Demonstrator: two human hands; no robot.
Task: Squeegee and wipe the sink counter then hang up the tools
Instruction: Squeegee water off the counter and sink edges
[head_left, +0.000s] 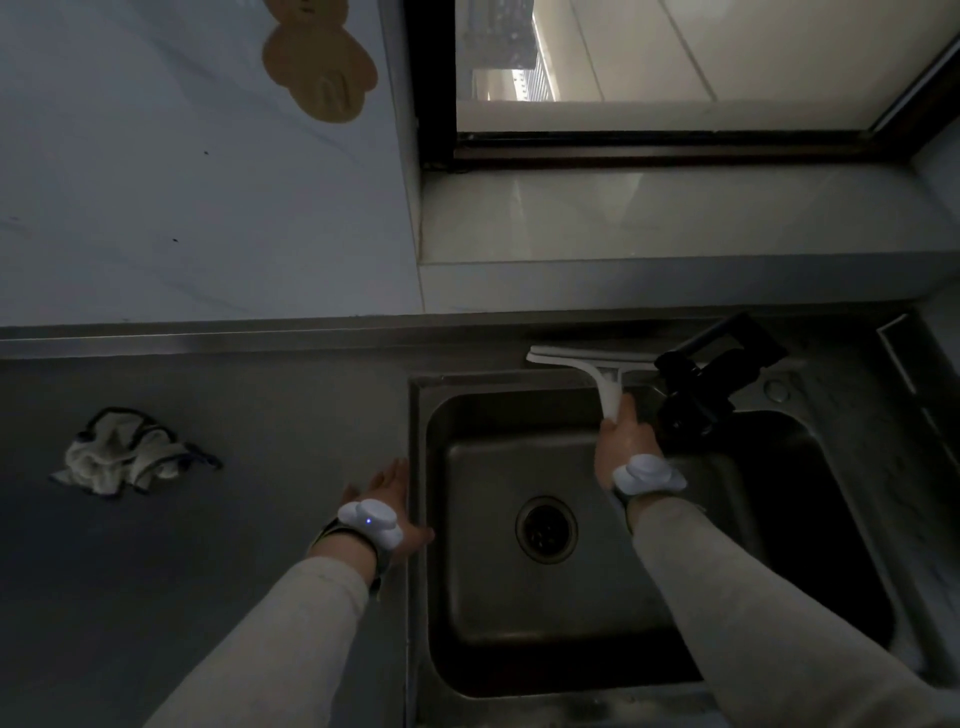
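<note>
Head view, dim light: the right hand (623, 441) grips the lower end of the white squeegee (597, 369) handle, fingers curled round it, with the blade lying crosswise along the back ledge of the steel sink (519, 649), just beside the black faucet (711, 374). The left hand (387, 499) is spread, fingers straight, and seems to rest flat on the sink counter (208, 545) at the basin's left rim, holding nothing. A crumpled cloth (122, 454) (pale, dark-edged) lies on the counter well to the left, apart from both hands. Handling judgement: the squeegee looks light and stiff in the handle, with a thin blade edge that likely flexes; the handle end is the right place to hold it, and a wet plastic handle may be slippery. The cloth is soft and limp, best gathered in a bunch. Hard to make out: whether the blade edge actually touches the ledge, whether the counter is wet, and any hook for hanging the tools. A tan mitt-shaped item (322, 67) hangs on the wall (156, 208), cut off at the top. The faucet hides part of the ledge, and the sink's right side is lost in shadow.
</note>
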